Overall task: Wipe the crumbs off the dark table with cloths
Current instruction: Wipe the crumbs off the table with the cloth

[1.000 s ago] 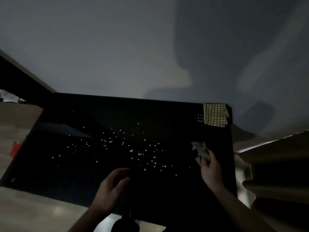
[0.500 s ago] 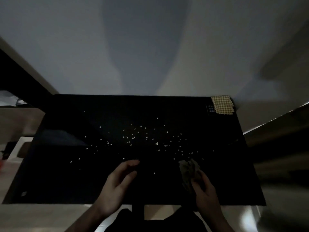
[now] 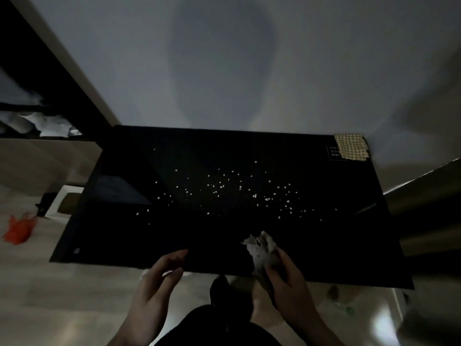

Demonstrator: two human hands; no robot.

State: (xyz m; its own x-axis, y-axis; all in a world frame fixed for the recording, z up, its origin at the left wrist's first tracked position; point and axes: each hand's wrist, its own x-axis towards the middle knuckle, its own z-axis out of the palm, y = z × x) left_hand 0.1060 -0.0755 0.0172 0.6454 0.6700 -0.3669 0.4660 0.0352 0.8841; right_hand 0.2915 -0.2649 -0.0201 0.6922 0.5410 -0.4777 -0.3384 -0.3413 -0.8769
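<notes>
Dim room, dark table (image 3: 104, 236): right hand (image 3: 287, 278) grips crumpled cloth (image 3: 262, 245) just short of the crumbs (image 3: 224, 188), ready to sweep; left hand (image 3: 157, 278) loosely open, empty.

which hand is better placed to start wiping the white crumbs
Right. The right hand already grips the crumpled pale cloth at the dark table's near edge, just below the crumbs; the left hand holds nothing.

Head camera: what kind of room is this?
Probably a dim room in a home. A dark table stands against a plain wall, pale crumbs lie scattered on it, and a checked cloth sits at its far right corner.
</notes>
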